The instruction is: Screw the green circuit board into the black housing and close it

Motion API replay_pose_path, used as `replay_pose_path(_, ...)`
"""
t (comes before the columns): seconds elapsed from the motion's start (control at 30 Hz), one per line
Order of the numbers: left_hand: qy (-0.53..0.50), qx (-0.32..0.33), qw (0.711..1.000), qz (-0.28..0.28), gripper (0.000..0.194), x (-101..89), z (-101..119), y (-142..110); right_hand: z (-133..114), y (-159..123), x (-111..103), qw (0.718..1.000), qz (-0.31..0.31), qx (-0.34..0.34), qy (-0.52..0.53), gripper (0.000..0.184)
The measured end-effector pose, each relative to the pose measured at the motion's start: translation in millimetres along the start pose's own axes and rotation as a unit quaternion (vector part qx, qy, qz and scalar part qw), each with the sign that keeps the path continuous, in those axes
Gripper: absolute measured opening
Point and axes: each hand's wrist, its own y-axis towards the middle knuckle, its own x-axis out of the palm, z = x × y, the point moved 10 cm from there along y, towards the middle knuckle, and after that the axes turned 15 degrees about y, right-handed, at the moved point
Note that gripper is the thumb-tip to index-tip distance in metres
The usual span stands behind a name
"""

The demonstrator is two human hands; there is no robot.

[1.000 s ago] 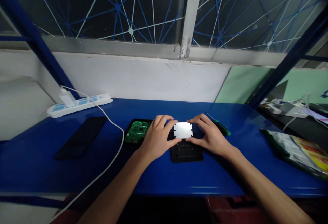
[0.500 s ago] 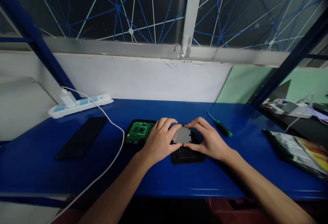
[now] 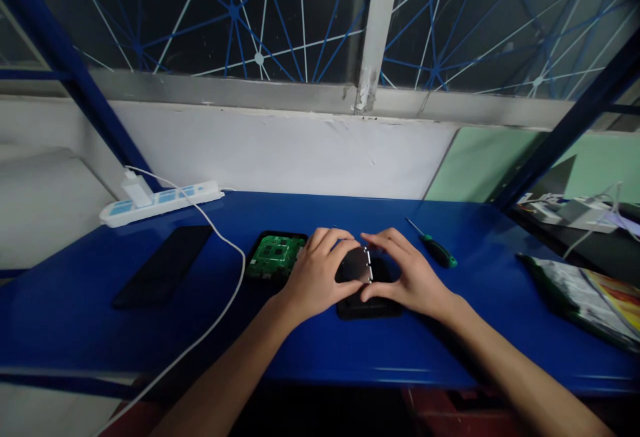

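Note:
A thin square metal plate with small notches along its edge is tilted over a black plastic casing part on the blue table. My left hand grips the plate by its edges, thumb below and fingers above. Close by the plate's right edge, my right hand has its thumb and fingers spread apart; whether they touch the plate is hard to tell. Left of my left hand lies a green circuit board seated in a black housing.
A green-handled screwdriver lies to the right, with a shiny packet beyond it. On the left are a dark phone-like slab, a white power strip and a white cable crossing the blue table.
The plate has tilted and now looks darker, with a bright right edge. My right thumb and fingers have spread wider, while my left hand keeps its hold.

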Motion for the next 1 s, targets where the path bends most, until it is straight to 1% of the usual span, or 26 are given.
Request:
replay_pose_path(0.07, -0.03, -0.011, 0.999, 0.01, 0.053, -4.4, -1.9, 0.9, 4.4, 0.0, 3.0, 1.0, -0.012, 0.022, 0.004, 0.08)
replay_pose_path(0.13, -0.06, -0.017, 0.998, 0.011, 0.057, -6.7, -2.2, 1.2, 6.8, -0.7, 8.7, 0.999, -0.032, 0.036, 0.004, 0.072)
replay_pose_path(0.2, -0.087, -0.015, 0.996, -0.003, 0.059, -5.6, -0.6, 0.7, 6.8, -1.5, 12.9, 0.998, -0.042, 0.04, 0.017, 0.064)
replay_pose_path(0.33, -0.116, -0.002, 0.993, -0.027, 0.062, -0.7, 2.9, -1.2, 3.9, -1.4, 13.6, 0.998, -0.036, 0.032, 0.05, 0.052)
replay_pose_path(0.43, -0.1, 0.002, 0.995, -0.019, 0.058, -0.3, 1.4, -0.7, 8.0, -0.8, 11.1, 0.998, -0.036, 0.04, 0.023, 0.049)
replay_pose_path(0.63, -0.051, -0.004, 0.999, 0.013, 0.052, -4.7, -5.4, 2.0, 16.3, -1.8, -0.3, 0.999, -0.021, 0.048, -0.016, 0.049)
replay_pose_path(0.8, -0.014, -0.002, 1.0, 0.009, 0.052, -2.0, -7.3, 0.6, 14.5, -2.3, -4.7, 0.998, -0.022, 0.033, -0.044, 0.051)
replay_pose_path(1.0, 0.03, -0.004, 1.0, 0.003, 0.05, 0.5, -9.5, -0.2, 15.0, -1.9, -8.2, 0.997, -0.017, 0.032, -0.063, 0.05)
